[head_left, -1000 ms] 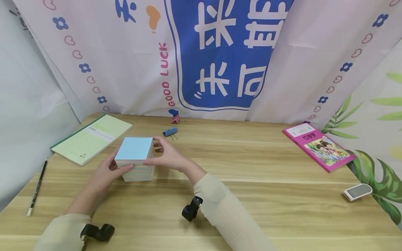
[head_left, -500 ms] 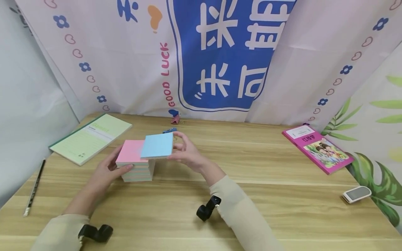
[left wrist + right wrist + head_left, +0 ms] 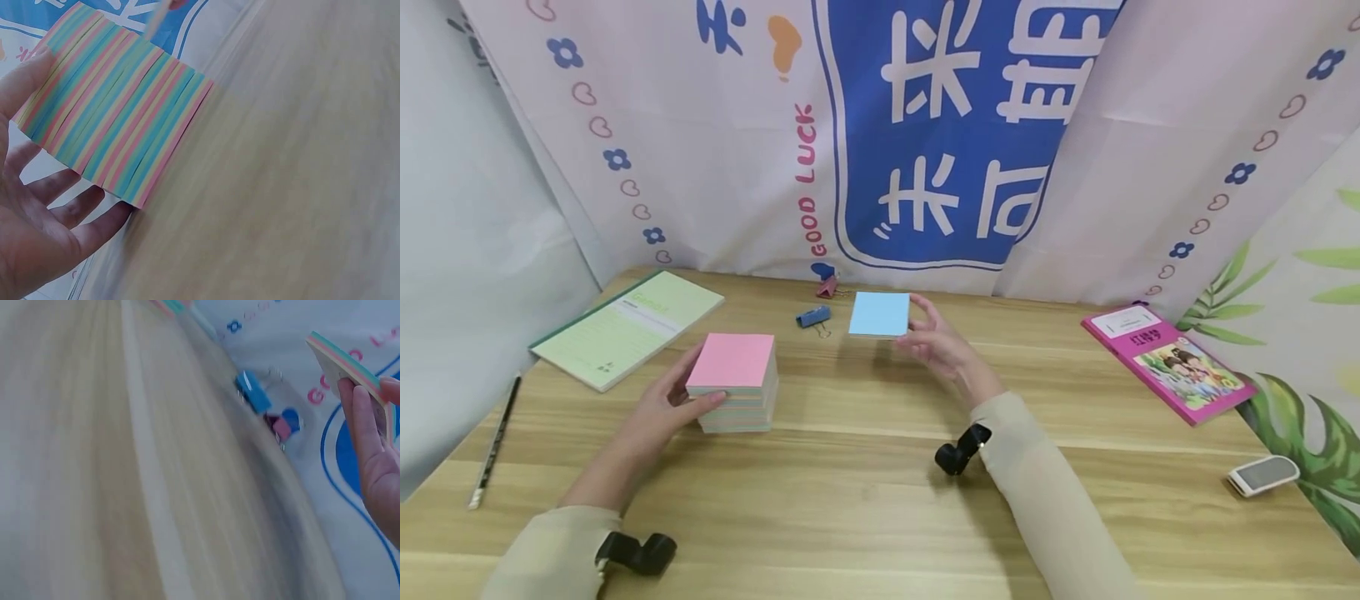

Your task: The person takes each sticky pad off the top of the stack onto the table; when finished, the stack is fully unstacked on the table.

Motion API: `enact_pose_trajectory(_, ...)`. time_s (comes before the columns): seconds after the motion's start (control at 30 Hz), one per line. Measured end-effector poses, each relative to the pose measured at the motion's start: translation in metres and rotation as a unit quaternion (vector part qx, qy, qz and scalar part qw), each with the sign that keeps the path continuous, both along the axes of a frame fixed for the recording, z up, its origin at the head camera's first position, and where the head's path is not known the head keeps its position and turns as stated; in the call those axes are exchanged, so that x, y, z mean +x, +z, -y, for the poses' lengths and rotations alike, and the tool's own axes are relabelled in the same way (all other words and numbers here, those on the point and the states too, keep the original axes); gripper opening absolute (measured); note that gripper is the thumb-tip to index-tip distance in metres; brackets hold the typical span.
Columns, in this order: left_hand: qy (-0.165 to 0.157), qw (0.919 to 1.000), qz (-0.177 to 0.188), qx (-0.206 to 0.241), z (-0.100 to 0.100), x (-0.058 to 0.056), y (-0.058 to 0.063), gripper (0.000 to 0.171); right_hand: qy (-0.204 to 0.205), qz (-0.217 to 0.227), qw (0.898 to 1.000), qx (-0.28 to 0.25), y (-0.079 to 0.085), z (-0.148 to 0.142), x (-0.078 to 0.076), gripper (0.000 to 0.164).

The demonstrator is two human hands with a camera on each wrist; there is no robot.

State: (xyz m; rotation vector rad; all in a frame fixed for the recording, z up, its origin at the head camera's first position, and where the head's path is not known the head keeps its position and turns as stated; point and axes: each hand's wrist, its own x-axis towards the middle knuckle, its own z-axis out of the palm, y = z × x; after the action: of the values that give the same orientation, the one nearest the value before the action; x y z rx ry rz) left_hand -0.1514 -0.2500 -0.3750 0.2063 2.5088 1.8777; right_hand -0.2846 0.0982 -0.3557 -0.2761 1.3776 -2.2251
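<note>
A tall stack of sticky note pads (image 3: 732,362) with a pink top stands on the table, left of centre. My left hand (image 3: 658,417) grips its left side, thumb on the front and fingers along the far side. In the left wrist view the stack's striped edges (image 3: 115,103) show pink, yellow, green and blue layers. Off to the right, my right hand (image 3: 943,346) holds a thin blue-topped sticky note pad (image 3: 880,315) by its right edge, raised above the table. From the right wrist, the pad (image 3: 350,365) is pinched between thumb and fingers, its pale underside showing.
A blue binder clip (image 3: 813,317) and a pink binder clip (image 3: 827,287) lie behind, near the curtain. A green notebook (image 3: 628,329) and a pencil (image 3: 496,442) lie left. At right are a pink book (image 3: 1168,360) and a small white device (image 3: 1263,475).
My right hand has lifted the blue-topped pad off the stack and carried it right, uncovering the pink top. My left hand has stayed on the stack.
</note>
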Motion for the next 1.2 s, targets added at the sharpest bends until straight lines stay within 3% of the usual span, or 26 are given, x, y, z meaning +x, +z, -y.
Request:
enact_pose_trajectory(0.33,-0.012,0.9999,-0.002,0.012,-0.005,-0.001,-0.004,0.076,-0.026,0.056,0.996,0.056,-0.030,0.000,-0.031,0.085)
enact_pose_trajectory(0.57,-0.009,0.9998,0.006,0.017,-0.009,-0.001,-0.006,0.076,-0.052,0.072,0.992,0.093,-0.038,0.018,-0.037,0.084)
enact_pose_trajectory(0.77,0.002,0.9997,0.005,0.025,-0.008,0.000,-0.003,0.076,-0.048,0.073,0.990,0.110,-0.034,0.024,-0.035,0.086)
enact_pose_trajectory(1.0,0.005,0.9998,0.007,0.017,-0.006,-0.001,0.000,0.076,-0.051,0.075,0.988,0.128,-0.020,0.013,-0.029,0.077)
enact_pose_trajectory(1.2,0.005,0.9999,0.000,0.010,-0.001,0.000,0.000,0.075,-0.022,-0.009,0.986,0.167,-0.006,0.015,-0.013,0.073)
